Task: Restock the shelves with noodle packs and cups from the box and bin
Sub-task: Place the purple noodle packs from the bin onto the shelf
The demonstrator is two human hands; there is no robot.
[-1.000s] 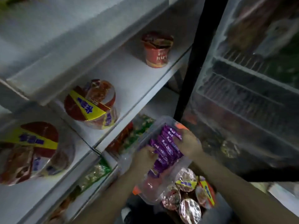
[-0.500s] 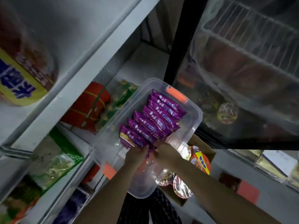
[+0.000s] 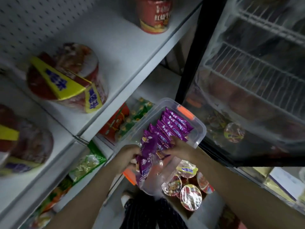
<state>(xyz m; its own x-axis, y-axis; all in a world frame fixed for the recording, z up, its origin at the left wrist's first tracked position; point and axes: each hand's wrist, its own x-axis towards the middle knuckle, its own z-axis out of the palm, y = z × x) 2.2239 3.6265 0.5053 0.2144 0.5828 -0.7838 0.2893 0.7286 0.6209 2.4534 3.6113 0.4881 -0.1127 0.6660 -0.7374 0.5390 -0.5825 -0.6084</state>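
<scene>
Left hand [image 3: 127, 157] grasps a purple pack [image 3: 146, 156] lifted at the bin's [image 3: 200, 131] 7 o'clock end. Right hand [image 3: 179, 147] pinches the row of packs [image 3: 171, 128]; its fingertips are hidden. Box cups [image 3: 189, 194] are partly cut off.

Almost no text can be read with certainty. The purple packs [image 3: 171, 128] in the bin carry white Chinese characters and blue-white print, too blurred to read. The yellow band on the big bowl [image 3: 66, 80] at left has blue characters, also blurred. The red cup [image 3: 154, 15] on the far shelf shows pale lettering, not legible.
</scene>
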